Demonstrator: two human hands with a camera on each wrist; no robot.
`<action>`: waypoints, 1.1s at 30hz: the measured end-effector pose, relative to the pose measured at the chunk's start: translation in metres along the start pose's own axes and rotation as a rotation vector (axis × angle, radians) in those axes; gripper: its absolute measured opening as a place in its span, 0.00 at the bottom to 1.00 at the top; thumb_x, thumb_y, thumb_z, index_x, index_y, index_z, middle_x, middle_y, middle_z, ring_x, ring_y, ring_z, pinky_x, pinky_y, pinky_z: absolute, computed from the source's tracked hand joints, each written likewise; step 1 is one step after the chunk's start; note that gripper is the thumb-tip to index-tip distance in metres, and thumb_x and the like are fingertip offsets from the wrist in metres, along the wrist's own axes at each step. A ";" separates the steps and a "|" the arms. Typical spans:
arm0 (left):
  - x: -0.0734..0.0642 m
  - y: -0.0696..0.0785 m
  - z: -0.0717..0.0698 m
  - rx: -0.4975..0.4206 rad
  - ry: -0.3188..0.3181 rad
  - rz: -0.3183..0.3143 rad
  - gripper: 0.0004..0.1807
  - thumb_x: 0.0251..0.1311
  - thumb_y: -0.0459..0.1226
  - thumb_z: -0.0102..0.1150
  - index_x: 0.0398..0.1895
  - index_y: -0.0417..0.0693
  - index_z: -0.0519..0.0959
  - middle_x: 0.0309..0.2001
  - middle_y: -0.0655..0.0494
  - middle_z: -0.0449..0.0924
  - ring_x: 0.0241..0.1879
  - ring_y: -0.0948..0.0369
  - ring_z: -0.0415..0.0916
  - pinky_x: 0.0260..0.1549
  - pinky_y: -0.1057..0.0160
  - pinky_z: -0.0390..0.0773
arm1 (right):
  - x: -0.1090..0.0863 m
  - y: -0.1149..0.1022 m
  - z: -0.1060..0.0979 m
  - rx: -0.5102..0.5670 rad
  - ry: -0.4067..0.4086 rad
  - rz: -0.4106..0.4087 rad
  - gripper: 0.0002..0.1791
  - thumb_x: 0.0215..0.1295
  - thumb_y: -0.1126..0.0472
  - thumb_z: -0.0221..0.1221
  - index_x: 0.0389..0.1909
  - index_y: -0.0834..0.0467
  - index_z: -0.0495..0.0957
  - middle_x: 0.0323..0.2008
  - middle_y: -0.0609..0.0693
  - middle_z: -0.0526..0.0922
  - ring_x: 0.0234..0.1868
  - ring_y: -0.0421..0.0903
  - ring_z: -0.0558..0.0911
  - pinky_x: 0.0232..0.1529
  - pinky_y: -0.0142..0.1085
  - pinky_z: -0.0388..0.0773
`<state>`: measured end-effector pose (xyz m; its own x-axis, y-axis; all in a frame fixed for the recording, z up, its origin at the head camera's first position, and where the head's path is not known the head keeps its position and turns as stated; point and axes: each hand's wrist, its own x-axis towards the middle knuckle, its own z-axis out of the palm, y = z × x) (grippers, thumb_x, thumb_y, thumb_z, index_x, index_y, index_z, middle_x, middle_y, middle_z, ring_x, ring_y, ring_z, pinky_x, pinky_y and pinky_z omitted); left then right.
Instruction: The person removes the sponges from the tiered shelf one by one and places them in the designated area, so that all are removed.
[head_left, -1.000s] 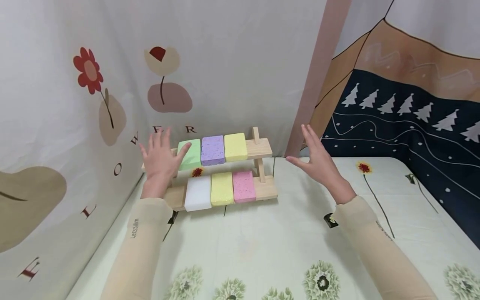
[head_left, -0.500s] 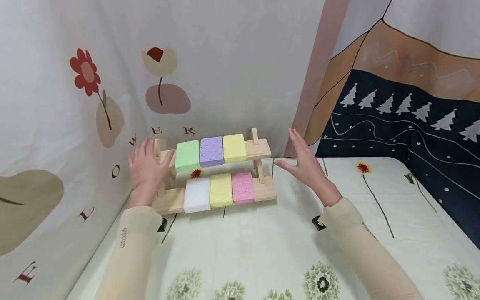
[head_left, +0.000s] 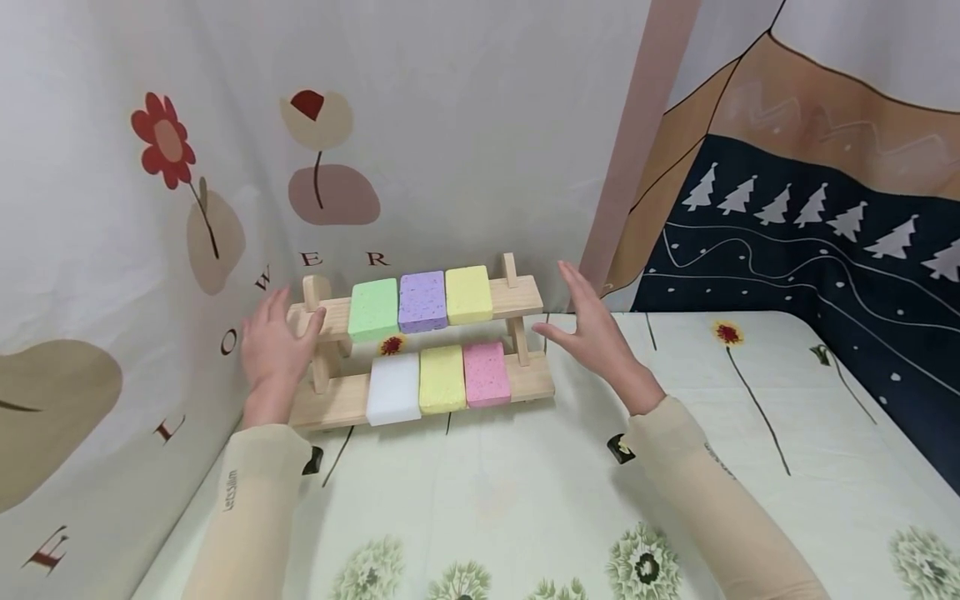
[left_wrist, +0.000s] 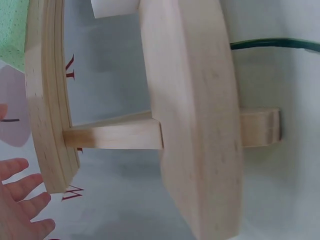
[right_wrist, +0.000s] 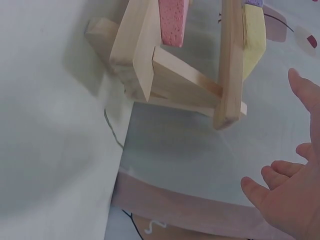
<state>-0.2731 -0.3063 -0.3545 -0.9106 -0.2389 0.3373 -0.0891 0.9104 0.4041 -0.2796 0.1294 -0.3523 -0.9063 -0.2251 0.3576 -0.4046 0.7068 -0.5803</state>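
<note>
A two-tier wooden rack (head_left: pixel 517 297) stands at the back of the table in the head view. On its upper shelf lie a green sponge (head_left: pixel 373 309), a purple sponge (head_left: pixel 423 301) and a yellow sponge (head_left: pixel 469 294). The lower shelf bears a white sponge (head_left: pixel 393 388), a second yellow sponge (head_left: pixel 442 379) and a pink sponge (head_left: pixel 487 374). My left hand (head_left: pixel 276 354), fingers spread, is at the rack's left end, overlapping the upper shelf's end in this view. Off the right end, my right hand (head_left: pixel 596 337) is held with thumb and fingers apart, holding nothing.
A pale flowered cloth (head_left: pixel 495 500) covers the table. Behind the rack hangs a white curtain (head_left: pixel 465 150) printed with flowers and letters, which also runs along the left side. A dark cloth with printed trees (head_left: pixel 795 250) hangs at the right.
My left hand has moved left and down, off the green sponge's edge to the rack's left end. The right hand has moved left, closer to the rack's right end. The sponges stay put.
</note>
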 end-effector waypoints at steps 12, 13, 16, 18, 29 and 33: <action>-0.004 -0.011 0.006 -0.095 0.040 -0.143 0.35 0.73 0.56 0.44 0.77 0.53 0.58 0.75 0.42 0.61 0.71 0.38 0.61 0.68 0.38 0.64 | 0.000 -0.004 0.010 0.010 0.010 -0.036 0.52 0.64 0.47 0.66 0.80 0.53 0.45 0.80 0.56 0.50 0.80 0.55 0.54 0.76 0.56 0.59; -0.005 -0.012 0.007 -0.103 0.042 -0.150 0.34 0.73 0.56 0.43 0.77 0.53 0.59 0.75 0.42 0.61 0.71 0.38 0.61 0.68 0.39 0.64 | 0.000 -0.004 0.010 0.016 0.010 -0.040 0.52 0.64 0.48 0.66 0.80 0.53 0.46 0.80 0.56 0.51 0.79 0.55 0.54 0.75 0.56 0.59; -0.006 -0.013 0.007 -0.124 0.051 -0.162 0.34 0.73 0.55 0.43 0.77 0.51 0.60 0.74 0.42 0.64 0.71 0.39 0.63 0.68 0.39 0.64 | 0.000 -0.005 0.012 0.034 0.010 -0.049 0.52 0.63 0.48 0.67 0.80 0.54 0.46 0.79 0.55 0.52 0.79 0.55 0.55 0.76 0.55 0.59; -0.007 -0.015 0.008 -0.144 0.064 -0.167 0.33 0.74 0.54 0.44 0.75 0.50 0.62 0.73 0.43 0.66 0.70 0.39 0.64 0.68 0.40 0.64 | 0.000 -0.006 0.014 0.044 0.011 -0.054 0.52 0.63 0.48 0.67 0.80 0.53 0.47 0.79 0.55 0.52 0.79 0.54 0.55 0.76 0.53 0.59; -0.011 -0.021 0.017 -0.212 0.136 -0.190 0.28 0.75 0.52 0.44 0.69 0.46 0.71 0.64 0.41 0.77 0.64 0.41 0.71 0.63 0.41 0.68 | 0.000 -0.012 0.024 0.061 0.001 -0.070 0.49 0.63 0.52 0.68 0.78 0.57 0.52 0.78 0.57 0.57 0.78 0.55 0.58 0.76 0.53 0.59; -0.012 -0.022 0.019 -0.257 0.171 -0.199 0.27 0.73 0.52 0.48 0.67 0.46 0.74 0.62 0.43 0.79 0.62 0.43 0.75 0.61 0.43 0.69 | 0.000 -0.015 0.027 0.070 0.000 -0.073 0.47 0.63 0.52 0.67 0.78 0.56 0.53 0.77 0.57 0.58 0.77 0.55 0.59 0.76 0.52 0.59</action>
<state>-0.2679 -0.3171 -0.3830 -0.8028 -0.4759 0.3591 -0.1337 0.7307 0.6695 -0.2770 0.1002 -0.3632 -0.8740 -0.2742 0.4011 -0.4772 0.6397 -0.6025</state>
